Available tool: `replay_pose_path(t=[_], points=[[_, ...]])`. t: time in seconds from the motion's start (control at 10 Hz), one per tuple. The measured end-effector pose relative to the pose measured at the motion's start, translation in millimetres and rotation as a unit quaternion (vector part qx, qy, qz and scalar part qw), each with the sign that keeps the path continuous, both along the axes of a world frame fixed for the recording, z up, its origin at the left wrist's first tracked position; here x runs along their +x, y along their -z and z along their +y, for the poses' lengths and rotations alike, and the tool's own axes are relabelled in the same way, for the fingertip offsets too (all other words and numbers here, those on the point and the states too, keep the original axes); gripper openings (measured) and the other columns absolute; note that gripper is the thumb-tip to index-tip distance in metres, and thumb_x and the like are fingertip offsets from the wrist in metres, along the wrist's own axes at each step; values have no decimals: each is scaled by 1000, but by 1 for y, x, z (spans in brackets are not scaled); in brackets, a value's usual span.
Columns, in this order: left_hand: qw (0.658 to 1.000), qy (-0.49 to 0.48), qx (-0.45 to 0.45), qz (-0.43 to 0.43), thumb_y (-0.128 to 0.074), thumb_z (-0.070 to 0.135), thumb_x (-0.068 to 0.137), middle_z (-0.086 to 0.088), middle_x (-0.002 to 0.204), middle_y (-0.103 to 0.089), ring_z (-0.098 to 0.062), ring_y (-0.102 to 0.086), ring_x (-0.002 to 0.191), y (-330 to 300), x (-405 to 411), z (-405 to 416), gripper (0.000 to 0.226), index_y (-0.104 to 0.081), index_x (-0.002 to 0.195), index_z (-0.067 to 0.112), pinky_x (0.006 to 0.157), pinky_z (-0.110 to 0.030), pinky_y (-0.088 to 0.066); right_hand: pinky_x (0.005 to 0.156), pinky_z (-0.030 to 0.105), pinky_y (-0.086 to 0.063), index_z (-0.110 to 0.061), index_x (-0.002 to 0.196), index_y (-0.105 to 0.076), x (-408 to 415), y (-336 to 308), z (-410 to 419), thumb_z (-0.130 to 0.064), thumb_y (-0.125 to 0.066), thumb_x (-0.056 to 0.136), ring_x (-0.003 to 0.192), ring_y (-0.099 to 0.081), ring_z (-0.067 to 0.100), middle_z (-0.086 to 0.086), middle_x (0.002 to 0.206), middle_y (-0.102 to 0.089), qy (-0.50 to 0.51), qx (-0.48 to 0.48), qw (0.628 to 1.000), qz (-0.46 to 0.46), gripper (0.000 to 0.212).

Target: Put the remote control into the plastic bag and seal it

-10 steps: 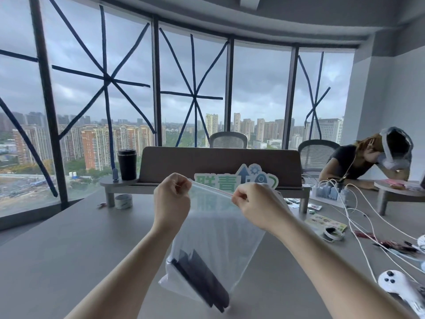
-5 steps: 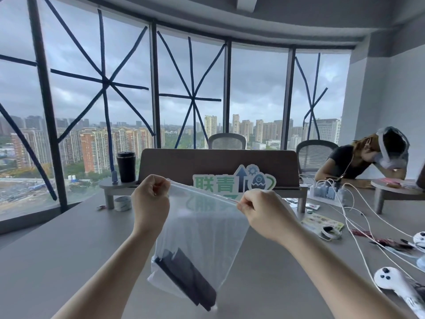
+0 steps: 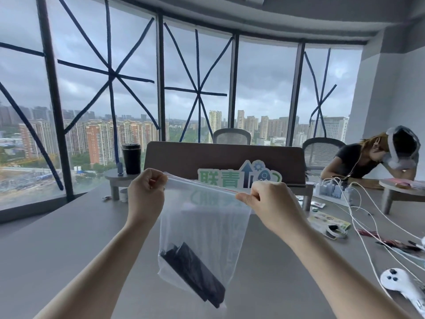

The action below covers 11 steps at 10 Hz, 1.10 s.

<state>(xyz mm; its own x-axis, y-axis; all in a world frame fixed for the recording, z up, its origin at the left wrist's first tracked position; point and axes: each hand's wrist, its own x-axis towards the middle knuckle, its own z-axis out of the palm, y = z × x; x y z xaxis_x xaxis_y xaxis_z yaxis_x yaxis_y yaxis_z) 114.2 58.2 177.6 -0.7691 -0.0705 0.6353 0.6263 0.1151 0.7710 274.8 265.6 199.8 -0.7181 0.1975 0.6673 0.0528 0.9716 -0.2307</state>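
Note:
A clear plastic bag point(image 3: 204, 224) hangs in the air above the grey table point(image 3: 57, 245). The black remote control point(image 3: 194, 273) lies slanted inside at the bag's bottom. My left hand point(image 3: 146, 194) pinches the left end of the zip strip along the top. My right hand point(image 3: 269, 203) pinches the same strip further right, thumb and fingers pressed on it. The strip is stretched taut between both hands.
A dark desk riser point(image 3: 225, 162) with a green sign point(image 3: 239, 178) stands behind the bag. A black cup point(image 3: 131, 158) sits at its left. White cables point(image 3: 358, 217), a power strip point(image 3: 331, 192) and a white controller point(image 3: 401, 284) lie at the right. A person point(image 3: 372, 157) leans on the far right.
My hands have drawn further apart along the top strip, the right one sliding right. The bag now hangs straighter with the strip pulled taut.

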Motion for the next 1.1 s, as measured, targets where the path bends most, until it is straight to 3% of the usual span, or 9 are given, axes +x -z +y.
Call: replay_pose_path(t=[0.1,0.2,0.3,0.4,0.6,0.8,0.9,1.0,1.1], points=[[1000,-10,-8,-21,-60,8,84,0,67,-61,-13,-51,62,9,-21,-10,10,-66,76,7,57,-22,-39,53,34,-37,-24,51,-38,-28,3,-4,-52,-66,83,48,-44,16,-9,47,-42,-29,-26,999,7,50],[998,-25,-30,-51,-60,9,84,7,66,-61,-8,-54,59,15,-60,-20,11,-67,76,10,53,-19,-40,50,28,-36,-15,57,-56,-79,2,-5,-40,-69,85,44,-44,5,-10,46,-47,-66,-79,995,-7,40],[995,-14,-53,-83,-54,8,86,0,58,-60,-7,-55,38,12,-112,-31,14,-64,76,11,44,-20,-44,56,29,-36,-10,63,-60,-147,-2,-8,-28,-68,89,51,-49,15,-8,50,-49,-76,-123,989,-33,33],[990,9,-27,-136,-47,3,90,-5,75,-66,-10,-63,42,1,-167,-43,19,-61,80,11,41,-26,-49,63,31,-42,-7,69,-68,-215,-12,-21,-30,-68,89,69,-59,23,-3,61,-62,-54,-109,992,-16,30],[986,27,68,-149,-47,1,93,-9,85,-66,-24,-69,74,-6,-240,-78,19,-56,81,12,68,-37,-59,57,28,-54,-14,68,-75,-288,-11,-62,-28,-70,87,43,-58,10,-3,57,-70,-123,-189,972,66,23],[972,10,92,-217,-52,1,90,-15,78,-65,-32,-66,79,89,-269,-116,19,-59,75,10,80,-40,-56,57,29,-53,-15,66,-75,-303,87,-94,-23,-67,84,41,-54,9,0,62,-73,-149,-224,961,-70,22],[963,14,91,-254,-53,4,91,-19,83,-65,-29,-65,81,133,-254,-132,14,-59,78,6,80,-34,-54,57,27,-53,-13,66,-73,-292,126,-108,-26,-66,86,41,-57,10,0,62,-73,-159,-233,948,-150,25],[960,4,83,-268,-54,3,90,-19,79,-63,-32,-62,80,161,-236,-144,15,-60,76,4,79,-34,-54,52,31,-54,-12,70,-73,-276,150,-120,-25,-69,84,38,-54,10,3,67,-75,-181,-283,920,-203,19],[959,-9,58,-276,-55,5,89,-18,78,-64,-31,-62,75,173,-209,-152,9,-62,87,0,75,-37,-53,49,29,-52,-16,77,-74,-253,153,-117,-23,-68,85,37,-54,13,4,73,-76,-196,-334,899,-205,12]])
